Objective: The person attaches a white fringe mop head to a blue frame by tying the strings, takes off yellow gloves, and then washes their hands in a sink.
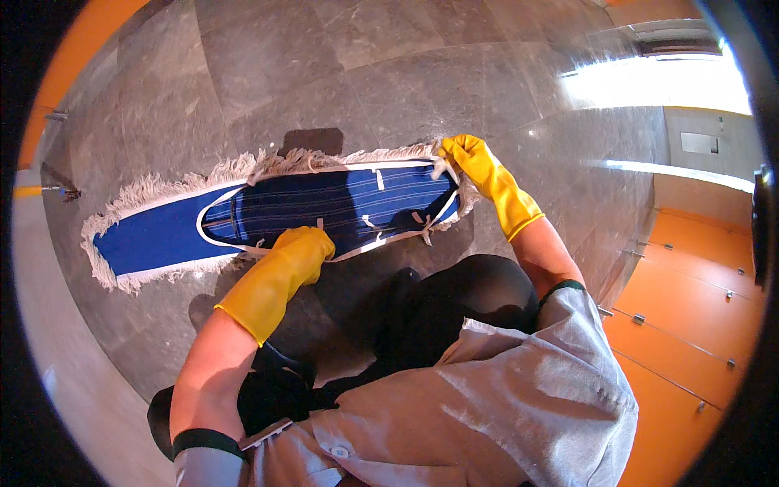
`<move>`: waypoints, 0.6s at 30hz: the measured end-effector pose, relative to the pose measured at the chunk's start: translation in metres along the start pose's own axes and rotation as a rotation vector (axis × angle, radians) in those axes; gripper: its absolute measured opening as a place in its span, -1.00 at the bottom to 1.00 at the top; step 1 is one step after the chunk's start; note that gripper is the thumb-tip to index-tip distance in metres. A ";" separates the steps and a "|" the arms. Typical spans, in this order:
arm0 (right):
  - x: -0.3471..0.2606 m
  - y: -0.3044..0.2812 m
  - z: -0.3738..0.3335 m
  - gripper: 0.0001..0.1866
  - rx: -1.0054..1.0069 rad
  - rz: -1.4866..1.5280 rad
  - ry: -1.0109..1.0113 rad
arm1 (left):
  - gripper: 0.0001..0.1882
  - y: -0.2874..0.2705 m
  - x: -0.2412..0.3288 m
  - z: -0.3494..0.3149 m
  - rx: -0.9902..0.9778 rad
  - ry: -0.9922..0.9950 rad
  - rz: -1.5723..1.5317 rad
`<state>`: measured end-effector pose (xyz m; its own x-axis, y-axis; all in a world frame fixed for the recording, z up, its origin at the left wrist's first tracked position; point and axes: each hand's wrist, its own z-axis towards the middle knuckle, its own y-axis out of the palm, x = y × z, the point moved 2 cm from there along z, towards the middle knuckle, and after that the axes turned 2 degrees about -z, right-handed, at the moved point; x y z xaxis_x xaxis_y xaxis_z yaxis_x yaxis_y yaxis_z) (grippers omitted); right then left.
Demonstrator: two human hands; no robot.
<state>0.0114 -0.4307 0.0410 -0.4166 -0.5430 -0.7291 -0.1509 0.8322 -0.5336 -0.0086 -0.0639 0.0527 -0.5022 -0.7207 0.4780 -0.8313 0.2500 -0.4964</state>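
Note:
A long dust mop pad (162, 230) lies on the floor, underside of blue cloth up, with a cream string fringe all round. White binding edges the oval opening of its striped blue pocket, and short white tapes stick up along it. Both my hands wear yellow rubber gloves. At the pad's far right corner, my right hand (475, 162) is closed on the binding and fringe. My left hand (300, 245) is curled over the near edge, around the pad's middle; its fingertips are mostly hidden beneath the glove's back. Shadow darkens part of the cloth.
Grey stone-like tiles (389, 73) cover the floor around the pad. My bent knee (475, 294) in black is close to its near side. Orange panels (682, 300) with metal fittings stand at the right. A yellow handle (31, 191) shows at the left edge.

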 end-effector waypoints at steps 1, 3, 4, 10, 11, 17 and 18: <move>0.006 0.000 0.001 -0.75 0.015 0.000 0.111 | -0.46 -0.002 0.001 0.000 -0.006 -0.013 -0.005; -0.010 -0.005 -0.007 -0.68 0.203 -0.375 0.132 | -0.47 -0.002 -0.001 -0.001 0.046 -0.039 -0.054; -0.007 -0.004 -0.004 -0.70 0.228 -0.356 0.123 | -0.48 -0.003 -0.003 -0.003 0.073 -0.055 -0.077; 0.009 0.029 -0.010 -0.58 -0.462 -0.168 0.246 | -0.59 0.006 -0.007 -0.007 0.134 -0.081 -0.182; 0.015 0.040 -0.014 -0.54 -0.447 -0.297 0.255 | -0.63 0.008 -0.005 -0.003 0.168 -0.078 -0.118; 0.005 0.072 -0.044 -0.49 -0.623 -0.709 0.139 | -0.85 0.012 -0.023 -0.003 0.283 -0.250 0.007; 0.003 0.070 -0.042 -0.55 -0.547 -0.645 0.145 | -0.87 0.006 -0.027 -0.009 0.420 -0.208 -0.013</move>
<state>-0.0384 -0.3696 0.0192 -0.2056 -0.9399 -0.2727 -0.7934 0.3232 -0.5158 -0.0021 -0.0371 0.0426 -0.3987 -0.8469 0.3519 -0.6470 -0.0122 -0.7624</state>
